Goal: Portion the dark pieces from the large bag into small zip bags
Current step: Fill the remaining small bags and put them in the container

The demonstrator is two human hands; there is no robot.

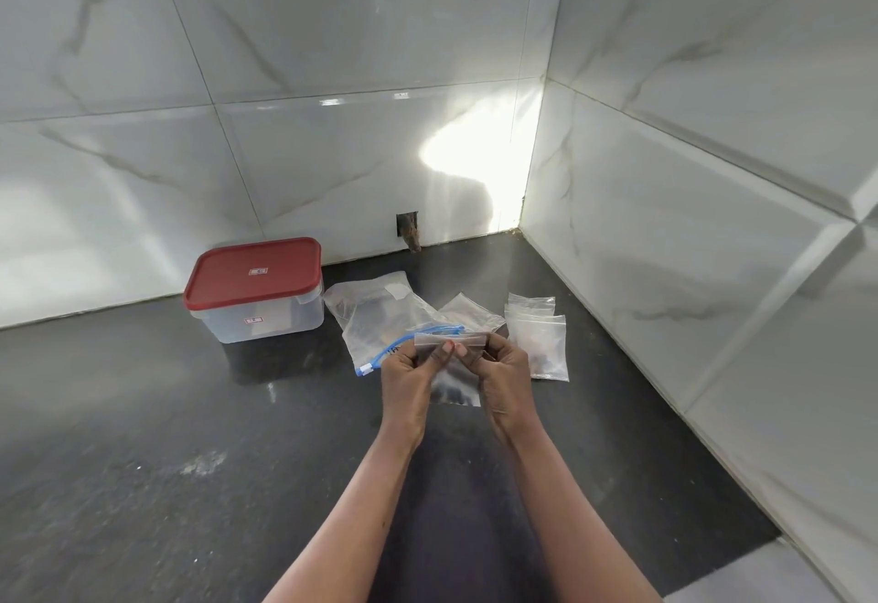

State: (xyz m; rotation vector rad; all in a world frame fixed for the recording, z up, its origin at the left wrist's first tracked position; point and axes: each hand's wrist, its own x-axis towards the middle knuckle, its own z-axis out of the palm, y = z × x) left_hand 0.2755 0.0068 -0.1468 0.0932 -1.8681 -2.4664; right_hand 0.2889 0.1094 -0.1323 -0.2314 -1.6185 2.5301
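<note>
Both hands hold a small clear zip bag upright above the dark counter, with dark pieces in its lower part. My left hand pinches the bag's top strip near the middle. My right hand pinches the same strip at its right end. Behind the hands lies the large clear bag with a blue zip track, flat on the counter, dark pieces showing inside. To the right lies a small zip bag with dark pieces, on top of other small bags. Another clear bag lies between them.
A clear plastic box with a red lid stands at the back left against the tiled wall. The dark counter runs into a corner, with white marble-look tiled walls behind and on the right. A small hole shows low in the back wall.
</note>
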